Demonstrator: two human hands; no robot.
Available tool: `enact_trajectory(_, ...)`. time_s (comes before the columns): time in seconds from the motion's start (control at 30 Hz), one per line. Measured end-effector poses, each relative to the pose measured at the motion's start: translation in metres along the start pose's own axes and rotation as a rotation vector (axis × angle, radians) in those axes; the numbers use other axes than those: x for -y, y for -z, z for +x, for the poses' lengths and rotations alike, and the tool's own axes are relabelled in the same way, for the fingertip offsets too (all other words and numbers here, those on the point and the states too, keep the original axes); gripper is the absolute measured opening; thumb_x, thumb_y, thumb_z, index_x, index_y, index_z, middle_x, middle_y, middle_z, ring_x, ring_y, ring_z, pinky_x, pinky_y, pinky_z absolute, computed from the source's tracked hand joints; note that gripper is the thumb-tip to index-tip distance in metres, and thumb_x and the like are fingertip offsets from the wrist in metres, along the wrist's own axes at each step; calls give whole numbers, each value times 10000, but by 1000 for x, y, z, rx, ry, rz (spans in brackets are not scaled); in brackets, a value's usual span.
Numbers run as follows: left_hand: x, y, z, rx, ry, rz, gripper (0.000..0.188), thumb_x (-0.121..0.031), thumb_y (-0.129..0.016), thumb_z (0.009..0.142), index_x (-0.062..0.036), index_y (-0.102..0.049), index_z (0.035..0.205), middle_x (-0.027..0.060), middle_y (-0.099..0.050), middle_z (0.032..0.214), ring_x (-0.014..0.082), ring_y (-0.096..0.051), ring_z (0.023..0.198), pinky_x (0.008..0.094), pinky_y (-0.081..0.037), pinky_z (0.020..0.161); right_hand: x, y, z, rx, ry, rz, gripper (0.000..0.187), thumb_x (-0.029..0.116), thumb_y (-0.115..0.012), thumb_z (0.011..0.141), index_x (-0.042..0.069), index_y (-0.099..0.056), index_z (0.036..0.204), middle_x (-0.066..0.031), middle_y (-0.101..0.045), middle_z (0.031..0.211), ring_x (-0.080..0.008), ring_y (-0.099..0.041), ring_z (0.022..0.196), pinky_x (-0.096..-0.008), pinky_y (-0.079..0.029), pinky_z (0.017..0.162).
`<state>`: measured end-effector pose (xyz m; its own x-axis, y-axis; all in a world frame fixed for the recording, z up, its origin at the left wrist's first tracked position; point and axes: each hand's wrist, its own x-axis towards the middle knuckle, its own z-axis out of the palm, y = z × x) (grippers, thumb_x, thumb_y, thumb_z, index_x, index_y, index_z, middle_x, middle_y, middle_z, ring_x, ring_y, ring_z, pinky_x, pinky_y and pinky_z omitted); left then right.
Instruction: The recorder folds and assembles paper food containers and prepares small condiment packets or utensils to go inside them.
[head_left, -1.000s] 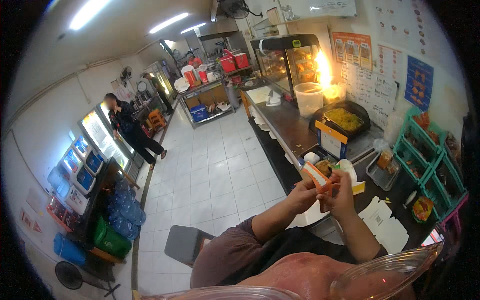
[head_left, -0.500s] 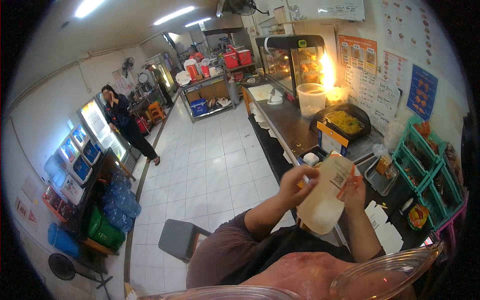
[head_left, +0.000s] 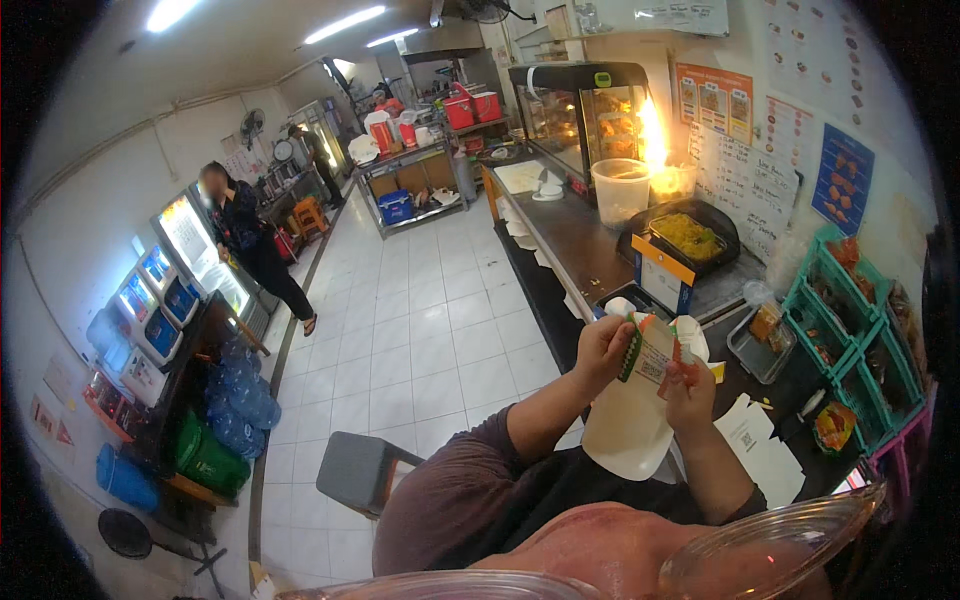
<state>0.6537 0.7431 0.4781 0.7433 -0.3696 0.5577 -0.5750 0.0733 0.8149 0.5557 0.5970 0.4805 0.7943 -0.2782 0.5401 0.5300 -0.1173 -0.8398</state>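
Observation:
In front of me I hold up a cream paper food carton (head_left: 628,428), with a printed square code and green and orange edges near its top. My left hand (head_left: 602,350) is closed on the upper left corner, at the green edge. On the other side my right hand (head_left: 690,397) pinches the orange edge. The carton's rounded lower end hangs down towards my lap. Behind my hands a round white thing (head_left: 690,335) partly shows; its kind is hard to make out. Flat white cartons (head_left: 755,452) lie on the counter, right of my right forearm.
Along the counter stand a white-and-orange box (head_left: 662,278), a black tray of yellow food (head_left: 690,240), a clear tub (head_left: 620,195) and a lit display warmer (head_left: 555,125). Right are a metal tray (head_left: 775,370) and green baskets (head_left: 835,300). A grey stool (head_left: 360,470) stands left; a person (head_left: 245,225) stands farther off.
My left hand has gone from loose fingers beside the carton to a grip on its upper left corner. The green edge now shows. The right hand keeps its hold.

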Motion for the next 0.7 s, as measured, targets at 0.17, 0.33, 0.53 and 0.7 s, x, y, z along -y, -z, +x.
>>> enact_trajectory(0.17,-8,10,-6,301,205,-125,411,-321,-496,867,-12,-434,1131,81,-519,1013,142,-502,920,272,-410,785,7,24,2,50,-19,42,377,336,-519,862,-22,-494,977,4,-519,638,-50,-472,526,-194,-386,503)
enact_trajectory(0.33,34,3,-52,522,523,-687,618,-361,-601,794,-45,-340,1256,80,-425,1214,170,-451,1069,331,-380,893,-11,32,5,-140,9,72,414,340,-543,847,-21,-485,1041,-13,-535,681,-77,-512,591,-206,-406,543)
enact_trajectory(0.53,56,-8,-59,511,671,-664,425,-270,-556,815,-13,-493,1147,77,-552,1073,144,-530,962,300,-431,833,-35,42,16,-63,-126,2,554,338,-496,872,29,-286,1281,-121,-455,1121,-179,-503,939,-272,-439,782)
enact_trajectory(0.7,79,7,1,301,703,-308,385,-237,-525,764,-46,-494,1097,84,-571,978,177,-598,789,311,-504,643,-58,103,-11,-195,-207,-327,345,139,-515,852,33,-448,1173,-41,-512,1017,-95,-463,840,-222,-378,767)
